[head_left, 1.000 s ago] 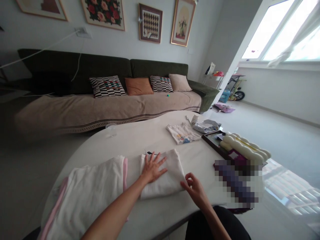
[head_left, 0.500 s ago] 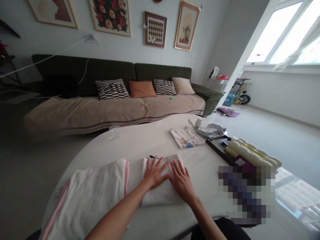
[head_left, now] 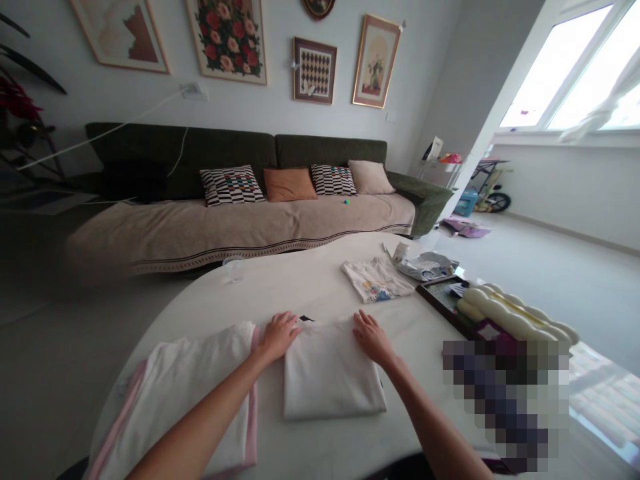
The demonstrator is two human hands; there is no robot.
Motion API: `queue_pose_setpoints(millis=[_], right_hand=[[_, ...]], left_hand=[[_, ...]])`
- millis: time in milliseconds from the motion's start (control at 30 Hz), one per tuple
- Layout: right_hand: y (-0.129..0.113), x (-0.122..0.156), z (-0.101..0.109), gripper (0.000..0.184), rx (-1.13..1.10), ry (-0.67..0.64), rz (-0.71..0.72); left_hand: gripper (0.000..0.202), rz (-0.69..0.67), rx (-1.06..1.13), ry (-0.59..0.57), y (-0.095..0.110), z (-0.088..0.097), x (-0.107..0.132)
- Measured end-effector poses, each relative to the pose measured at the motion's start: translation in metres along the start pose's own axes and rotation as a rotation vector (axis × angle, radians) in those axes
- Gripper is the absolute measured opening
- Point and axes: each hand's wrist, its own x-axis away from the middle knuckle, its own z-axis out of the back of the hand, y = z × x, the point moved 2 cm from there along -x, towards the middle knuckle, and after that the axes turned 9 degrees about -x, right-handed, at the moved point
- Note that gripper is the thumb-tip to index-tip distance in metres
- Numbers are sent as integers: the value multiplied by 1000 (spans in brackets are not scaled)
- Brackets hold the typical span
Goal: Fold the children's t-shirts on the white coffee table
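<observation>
A folded white cloth garment (head_left: 333, 380) lies on the white tabletop in front of me, with a small dark label (head_left: 306, 320) at its far edge. My left hand (head_left: 279, 337) rests at the garment's far left corner, its fingers slightly bent and apart. At the far right corner is my right hand (head_left: 373, 339), fingers stretched forward and a little spread. Neither hand visibly lifts the fabric, though the fingertips' undersides are hidden. Left of the garment lies a larger white cloth with pink edging (head_left: 195, 380), partly behind my left forearm.
Farther back on the table (head_left: 305, 277) lie a folded printed shirt (head_left: 377, 280), a clear cup (head_left: 233, 270), a small white bottle (head_left: 401, 251) and a silver packet (head_left: 429, 265). At the right stands a dark tray (head_left: 440, 307) with a cream padded item (head_left: 515, 310). A sofa (head_left: 325, 150) runs behind.
My hands have moved apart from the garment's middle to its two far corners. More of its front surface shows. The view has shifted slightly.
</observation>
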Motion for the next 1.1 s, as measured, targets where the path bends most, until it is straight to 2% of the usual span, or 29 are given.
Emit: queue_pose_setpoints(millis=[100, 233, 367, 433, 500, 600, 667, 700, 767, 833, 900, 933, 1000, 1100], right_hand=[[-7, -11, -7, 33, -20, 1, -26], [-9, -5, -9, 30, -74, -37, -61], [-3, 8, 16, 29, -150, -99, -43], [-6, 11, 40, 27, -189, -80, -7], [-14, 13, 70, 22, -227, -8, 56], [-28, 19, 112, 15, -269, 143, 173], [-32, 30, 127, 25, -281, 235, 229], [-31, 38, 129, 30, -282, 269, 246], [-23, 56, 122, 40, -268, 291, 264], [-11, 76, 105, 45, -240, 246, 271], [-2, 94, 84, 45, -210, 182, 255], [-1, 102, 74, 43, -199, 159, 239], [-10, 112, 52, 39, -184, 134, 203], [-56, 117, 15, 33, -167, 103, 200]], left_hand=[[32, 22, 74, -8, -14, 4, 2], [18, 41, 214, -72, -18, 6, 7], [19, 13, 382, -138, -16, 23, 14], [26, -35, 462, -131, -11, 45, 15], [33, -80, 528, -92, -3, 77, 17], [32, -163, 583, 56, 14, 128, 28], [25, -239, 541, 167, 27, 152, 44], [20, -279, 477, 197, 34, 157, 55], [13, -366, 292, 160, 45, 154, 77], [15, -463, 119, 14, 50, 135, 95], [18, -516, 45, -138, 47, 112, 103], [18, -500, 39, -176, 42, 102, 100], [19, -403, 46, -152, 32, 83, 83], [36, -215, 19, -43, 23, 59, 43]])
